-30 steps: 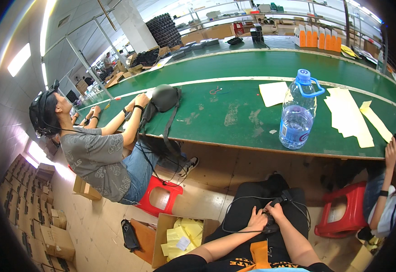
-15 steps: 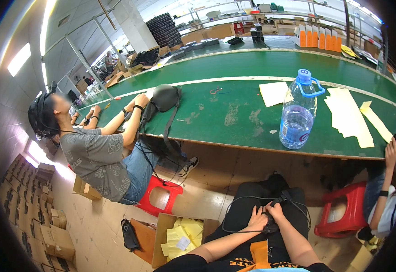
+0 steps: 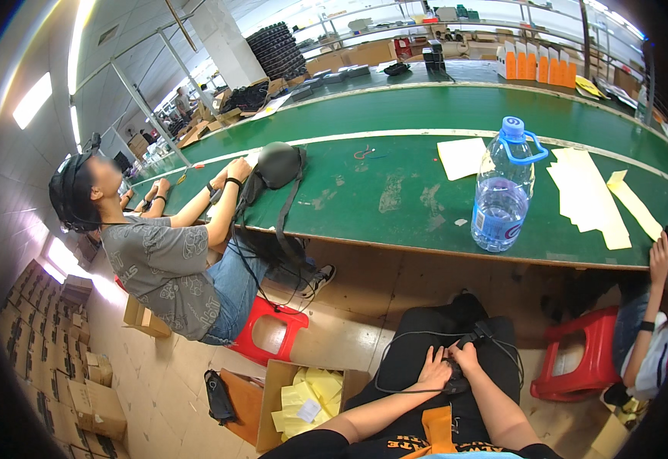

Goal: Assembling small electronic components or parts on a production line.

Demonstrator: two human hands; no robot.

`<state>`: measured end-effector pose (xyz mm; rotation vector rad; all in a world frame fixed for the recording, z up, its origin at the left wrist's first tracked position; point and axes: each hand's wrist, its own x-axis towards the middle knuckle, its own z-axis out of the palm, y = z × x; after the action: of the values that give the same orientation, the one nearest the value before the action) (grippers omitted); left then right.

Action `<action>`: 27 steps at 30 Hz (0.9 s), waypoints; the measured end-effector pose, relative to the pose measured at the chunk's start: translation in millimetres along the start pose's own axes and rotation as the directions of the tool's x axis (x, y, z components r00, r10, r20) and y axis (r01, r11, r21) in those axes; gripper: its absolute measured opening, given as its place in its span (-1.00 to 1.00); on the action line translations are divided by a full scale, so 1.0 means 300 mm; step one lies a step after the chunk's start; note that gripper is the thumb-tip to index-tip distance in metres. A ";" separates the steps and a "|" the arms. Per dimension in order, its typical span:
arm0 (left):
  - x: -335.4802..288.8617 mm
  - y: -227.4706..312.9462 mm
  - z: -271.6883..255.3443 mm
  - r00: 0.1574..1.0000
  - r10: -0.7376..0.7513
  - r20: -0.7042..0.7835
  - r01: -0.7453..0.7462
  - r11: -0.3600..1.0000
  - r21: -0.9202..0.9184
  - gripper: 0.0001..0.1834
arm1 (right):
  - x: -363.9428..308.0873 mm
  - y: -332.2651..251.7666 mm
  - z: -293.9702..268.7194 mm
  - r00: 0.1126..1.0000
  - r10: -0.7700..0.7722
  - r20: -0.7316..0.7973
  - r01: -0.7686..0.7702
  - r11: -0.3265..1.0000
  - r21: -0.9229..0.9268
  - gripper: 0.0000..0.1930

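Note:
My left hand [image 3: 434, 371] and my right hand [image 3: 466, 358] rest together in my lap, on black trousers. Their bent fingertips meet; whatever they pinch between them, if anything, is too small to make out. Just under the hands lies a dark rounded device [image 3: 456, 380], partly covered by them. A black cable [image 3: 395, 342] loops around my lap, with a dark connector block [image 3: 481, 332] beyond my right fingers. An orange strap [image 3: 437, 428] hangs at my front.
Ahead runs a green workbench [image 3: 349, 199] with a large water bottle [image 3: 502, 191] and yellow paper sheets [image 3: 586, 195]. At my left are a carton of yellow paper [image 3: 303, 402], a red stool [image 3: 273, 329] and a seated person [image 3: 166, 260]. Another person's hand [image 3: 660, 256] is at right.
My hands have not visibly moved. The seated person at left has tilted the head slightly, and the person at the right edge has shifted a little.

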<state>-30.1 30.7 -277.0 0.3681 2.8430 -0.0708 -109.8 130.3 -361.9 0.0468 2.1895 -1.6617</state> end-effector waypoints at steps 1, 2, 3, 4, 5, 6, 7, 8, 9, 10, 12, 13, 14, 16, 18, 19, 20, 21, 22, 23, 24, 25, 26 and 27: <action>-0.001 0.001 -0.002 1.000 0.000 -0.001 0.000 1.000 0.004 -0.58 | 0.001 0.001 0.000 1.000 0.000 -0.001 0.000 1.000 0.000 -0.89; -0.002 0.001 -0.005 1.000 0.000 -0.001 0.000 1.000 0.008 -0.58 | 0.000 -0.001 -0.001 1.000 0.008 -0.001 -0.008 1.000 0.001 -0.89; -0.002 0.002 -0.005 1.000 0.001 -0.001 0.000 1.000 0.008 -0.58 | -0.002 -0.004 -0.001 1.000 0.015 -0.001 -0.015 1.000 0.003 -0.89; -0.003 0.002 -0.005 1.000 -0.001 -0.005 0.001 1.000 0.005 -0.58 | -0.003 -0.006 -0.002 1.000 0.015 -0.001 -0.015 1.000 0.003 -0.89; -0.003 0.002 -0.006 1.000 -0.003 -0.009 0.003 1.000 0.002 -0.59 | -0.004 -0.011 -0.002 1.000 0.015 -0.003 -0.015 1.000 0.000 -0.88; -0.002 0.002 -0.004 1.000 -0.003 -0.009 0.003 1.000 0.002 -0.59 | -0.006 -0.015 -0.003 1.000 0.015 -0.005 -0.015 1.000 -0.004 -0.88; -0.001 0.002 -0.001 1.000 -0.004 -0.007 0.004 1.000 0.003 -0.59 | -0.008 -0.019 -0.004 1.000 0.015 -0.005 -0.015 1.000 -0.004 -0.88; 0.000 0.001 0.003 1.000 -0.005 -0.004 0.005 1.000 0.004 -0.59 | -0.009 -0.024 -0.004 1.000 0.017 -0.006 -0.017 1.000 -0.023 -0.88; 0.001 0.001 0.012 1.000 -0.007 -0.005 0.007 1.000 0.004 -0.59 | -0.010 -0.026 -0.004 1.000 0.018 -0.008 -0.018 0.999 -0.043 -0.88; 0.002 0.000 0.025 0.999 -0.010 -0.032 0.010 1.000 -0.005 -0.59 | -0.006 -0.018 -0.001 1.000 0.017 -0.006 -0.017 0.999 -0.044 -0.88; 0.002 0.001 0.024 0.998 -0.010 -0.059 0.010 1.000 -0.013 -0.59 | 0.001 0.000 0.002 1.000 0.015 -0.022 -0.016 0.999 -0.028 -0.88; 0.002 0.002 0.022 0.999 -0.010 -0.054 0.009 1.000 -0.014 -0.59 | 0.004 0.010 0.002 1.000 0.016 -0.023 -0.016 0.999 -0.028 -0.88; 0.001 0.002 0.015 0.999 -0.009 -0.049 0.008 1.000 -0.015 -0.59 | 0.004 0.010 0.002 1.000 0.016 -0.019 -0.016 1.000 -0.010 -0.89; -0.002 0.001 -0.001 0.999 -0.005 -0.040 0.005 1.000 -0.020 -0.58 | 0.004 0.010 -0.001 1.000 0.017 -0.016 -0.016 1.000 0.007 -0.89; -0.004 0.001 -0.003 1.000 -0.004 -0.031 0.004 1.000 -0.025 -0.58 | 0.001 0.002 -0.007 0.998 0.050 0.023 -0.050 0.999 -0.002 -0.83; -0.003 0.000 0.001 1.000 -0.004 -0.023 0.004 1.000 -0.024 -0.58 | 0.004 0.007 -0.006 0.998 0.050 0.024 -0.050 0.999 -0.003 -0.83; -0.001 0.000 0.005 1.000 -0.003 -0.016 0.003 1.000 -0.023 -0.58 | 0.006 0.010 -0.004 0.998 0.055 0.024 -0.055 0.998 -0.003 -0.83; -0.002 -0.001 0.008 1.000 -0.003 -0.016 0.003 1.000 -0.022 -0.58 | 0.008 0.013 -0.003 0.998 0.060 0.024 -0.060 0.998 -0.004 -0.84; -0.003 -0.001 0.010 0.999 -0.002 -0.032 0.001 1.000 -0.024 -0.58 | 0.009 0.016 -0.003 0.998 0.060 0.023 -0.060 0.998 -0.004 -0.84; -0.004 -0.001 0.007 0.999 -0.001 -0.048 0.000 1.000 -0.026 -0.58 | 0.004 0.007 -0.003 0.998 0.050 0.023 -0.051 0.999 0.013 -0.84; -0.004 -0.001 0.002 0.999 -0.001 -0.048 0.000 1.000 -0.026 -0.58 | 0.001 0.000 -0.004 0.999 0.041 0.022 -0.041 0.999 0.030 -0.84; -0.004 -0.002 -0.004 0.999 0.002 -0.033 -0.003 1.000 -0.024 -0.58 | -0.001 -0.002 -0.005 0.999 0.041 0.021 -0.041 0.999 0.029 -0.84; -0.005 -0.002 -0.011 1.000 0.004 -0.019 -0.004 1.000 -0.021 -0.58 | -0.002 -0.005 -0.005 0.999 0.046 0.021 -0.047 0.999 0.018 -0.84; -0.004 -0.002 -0.009 1.000 0.003 -0.019 -0.004 1.000 -0.021 -0.58 | -0.002 -0.006 -0.006 0.998 0.052 0.020 -0.052 0.999 0.006 -0.84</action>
<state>-29.7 30.1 -274.0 0.3713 2.8594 -0.0365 -110.2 131.5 -359.5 0.0880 2.1497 -1.6348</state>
